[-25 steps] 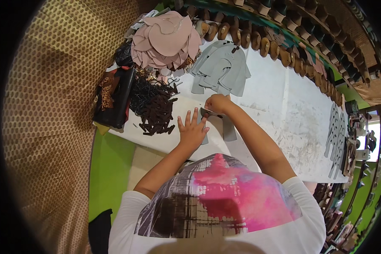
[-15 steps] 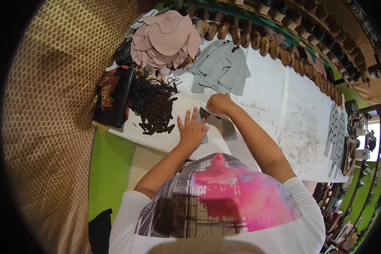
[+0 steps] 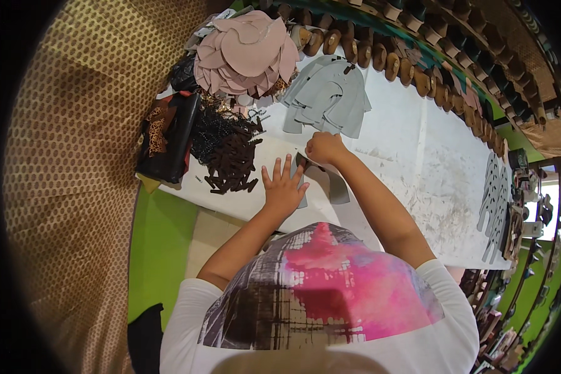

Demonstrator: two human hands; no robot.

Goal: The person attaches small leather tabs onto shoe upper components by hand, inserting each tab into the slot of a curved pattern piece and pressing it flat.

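Note:
My left hand (image 3: 283, 185) lies flat with fingers spread on a grey cut piece (image 3: 337, 185) on the white table (image 3: 417, 156). My right hand (image 3: 323, 148) is closed just beyond it, fingers pinched on the piece's far edge, possibly around a small tool that I cannot make out. A stack of similar grey pieces (image 3: 328, 98) lies a little further back. A heap of dark brown strips (image 3: 229, 154) sits to the left of my left hand.
A pile of pink cut pieces (image 3: 246, 53) sits at the back left, a black box (image 3: 167, 138) at the table's left end. Shoe lasts (image 3: 380, 56) line the far edge. More grey pieces (image 3: 496, 202) lie at the right.
Both hands stay on the grey piece; my right hand has shifted slightly along its far edge. Nothing else has moved.

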